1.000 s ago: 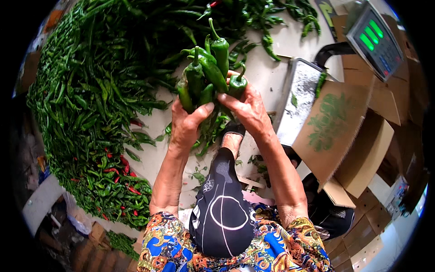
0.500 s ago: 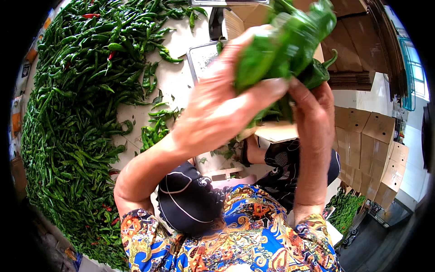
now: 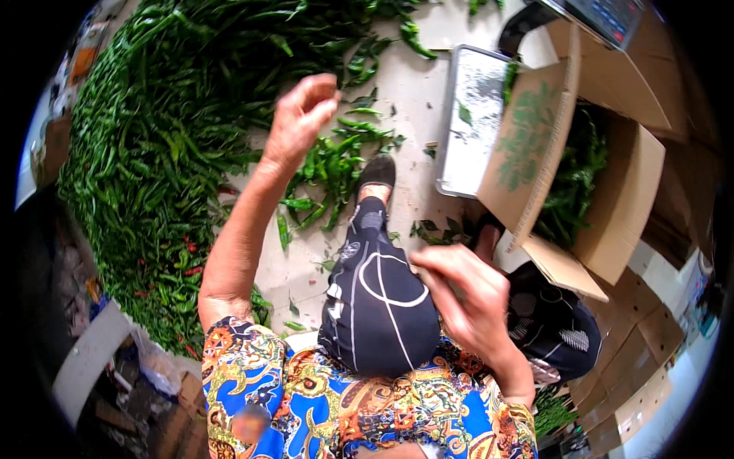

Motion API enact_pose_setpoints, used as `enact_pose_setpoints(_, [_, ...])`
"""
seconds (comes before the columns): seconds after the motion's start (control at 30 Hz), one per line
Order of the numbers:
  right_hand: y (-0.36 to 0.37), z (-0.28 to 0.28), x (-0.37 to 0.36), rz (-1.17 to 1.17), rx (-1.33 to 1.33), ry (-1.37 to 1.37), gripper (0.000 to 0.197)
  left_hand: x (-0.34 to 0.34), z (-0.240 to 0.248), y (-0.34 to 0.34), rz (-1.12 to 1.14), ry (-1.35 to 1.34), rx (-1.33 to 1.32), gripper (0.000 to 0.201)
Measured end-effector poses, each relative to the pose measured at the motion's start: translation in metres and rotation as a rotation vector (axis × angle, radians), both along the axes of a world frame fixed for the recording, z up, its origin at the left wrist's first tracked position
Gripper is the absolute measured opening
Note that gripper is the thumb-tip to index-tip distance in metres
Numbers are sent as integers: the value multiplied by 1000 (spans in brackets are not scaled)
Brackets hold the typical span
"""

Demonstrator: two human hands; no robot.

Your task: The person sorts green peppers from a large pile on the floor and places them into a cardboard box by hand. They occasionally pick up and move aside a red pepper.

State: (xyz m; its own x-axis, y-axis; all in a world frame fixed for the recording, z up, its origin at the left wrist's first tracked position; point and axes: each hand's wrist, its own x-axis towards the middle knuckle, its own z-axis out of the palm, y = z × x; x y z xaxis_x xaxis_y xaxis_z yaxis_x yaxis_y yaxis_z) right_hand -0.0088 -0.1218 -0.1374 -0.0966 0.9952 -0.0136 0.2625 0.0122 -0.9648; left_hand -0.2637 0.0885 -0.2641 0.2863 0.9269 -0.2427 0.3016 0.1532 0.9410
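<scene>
From here, this looks like gathering by the handful. The left hand [image 3: 304,118] hangs at the edge of the green chili peppers [image 3: 153,172] heaped on the floor [image 3: 413,107], its grip curled; I can't tell whether it's holding anything. The right hand [image 3: 468,294], loosely open, hovers by the knee [image 3: 378,336]. More peppers fill the cardboard carton [image 3: 527,145]. Picking would call for spread left fingers.

A metal-topped weighing scale [image 3: 470,145] is resting on the pale floor [image 3: 413,99], and its keypad unit [image 3: 612,19] is showing at the scale's upper right. A leaf [image 3: 465,113] is lying on the scale. Brown cartons [image 3: 627,352] are standing toward its lower right. Well to its lower left, a clear plastic bag [image 3: 157,356] is lying beside a pale board [image 3: 88,359].
</scene>
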Motion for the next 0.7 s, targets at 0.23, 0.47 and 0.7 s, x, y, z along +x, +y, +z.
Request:
enact_pose_setpoints(0.23, [56, -216, -42, 1, -181, -294, 47, -90, -109, -109, 20, 750, -59, 110])
enact_pose_setpoints(0.47, [110, -290, -78, 185, -51, -712, 84, -38, -151, -131, 107, 865, 80, 137])
enact_pose_setpoints(0.7, [144, -326, -108, 188, 12, -873, 82, -32, -171, -136, 209, 822, 73, 135])
